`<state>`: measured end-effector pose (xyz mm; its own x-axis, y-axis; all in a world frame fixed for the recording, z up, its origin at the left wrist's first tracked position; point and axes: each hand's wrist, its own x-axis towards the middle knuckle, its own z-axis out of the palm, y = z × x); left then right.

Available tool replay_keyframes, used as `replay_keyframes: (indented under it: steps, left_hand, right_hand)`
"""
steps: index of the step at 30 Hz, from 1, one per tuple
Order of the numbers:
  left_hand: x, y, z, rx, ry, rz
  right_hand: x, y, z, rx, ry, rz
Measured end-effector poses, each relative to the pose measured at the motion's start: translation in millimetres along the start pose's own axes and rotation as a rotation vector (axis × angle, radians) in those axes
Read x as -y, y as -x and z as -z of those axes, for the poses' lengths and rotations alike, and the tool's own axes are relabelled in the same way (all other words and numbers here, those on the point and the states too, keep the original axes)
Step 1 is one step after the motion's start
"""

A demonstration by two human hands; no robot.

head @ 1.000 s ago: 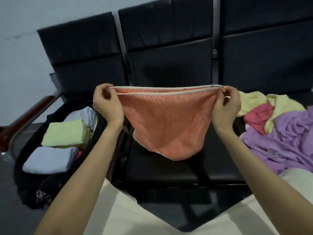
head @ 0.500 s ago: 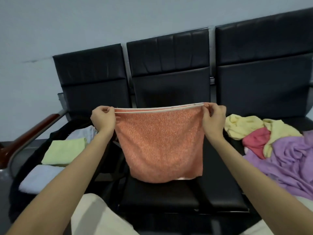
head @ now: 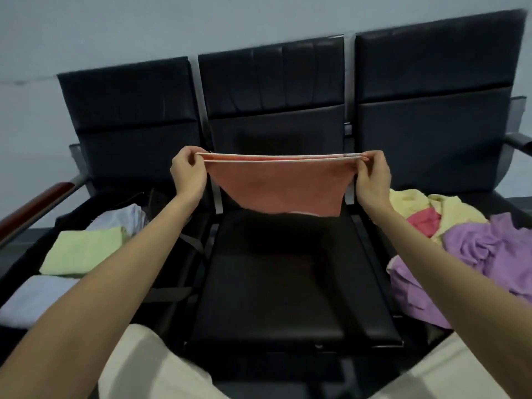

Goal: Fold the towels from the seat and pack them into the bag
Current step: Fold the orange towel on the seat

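An orange towel (head: 279, 188), doubled over, hangs in the air above the middle black seat (head: 276, 272). My left hand (head: 188, 175) pinches its upper left corners and my right hand (head: 372, 180) pinches its upper right corners, pulling the top edge taut. Its lower edge swings just above the seat. On the left seat lies an open black bag (head: 26, 254) holding a folded green towel (head: 83, 249) and folded pale blue towels (head: 37, 298). A loose pile of yellow (head: 449, 208), pink (head: 423, 221) and purple towels (head: 475, 254) covers the right seat.
Three black seats stand in a row against a grey wall. A wooden armrest (head: 34, 205) runs at the far left and a metal armrest (head: 521, 142) at the far right. My legs in light trousers (head: 155, 370) are at the bottom.
The view has tilted up. My hands have moved further apart and away from me with the towel, and its lower edge has swung up and forward.
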<state>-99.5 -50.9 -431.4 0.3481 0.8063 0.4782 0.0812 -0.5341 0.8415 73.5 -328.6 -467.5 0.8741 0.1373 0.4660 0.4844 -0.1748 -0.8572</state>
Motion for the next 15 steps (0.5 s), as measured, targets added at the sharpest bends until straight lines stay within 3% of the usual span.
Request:
replay_keyframes:
  steps: [5, 9, 15]
  left_hand:
    - [75.1, 50.9, 10.7, 0.204, -0.195, 0.158]
    - [134.8, 109.9, 26.0, 0.476, -0.486, 0.263]
    - [187.3, 158.4, 62.2, 0.852, -0.776, 0.187]
  right_hand:
    - [-60.0, 65.4, 3.9, 0.130, 0.111, -0.008]
    - [-110.4, 149.3, 5.7, 0.344, 0.165, -0.173]
    - [-121.3, 215.4, 17.5, 0.573, 0.204, -0.145]
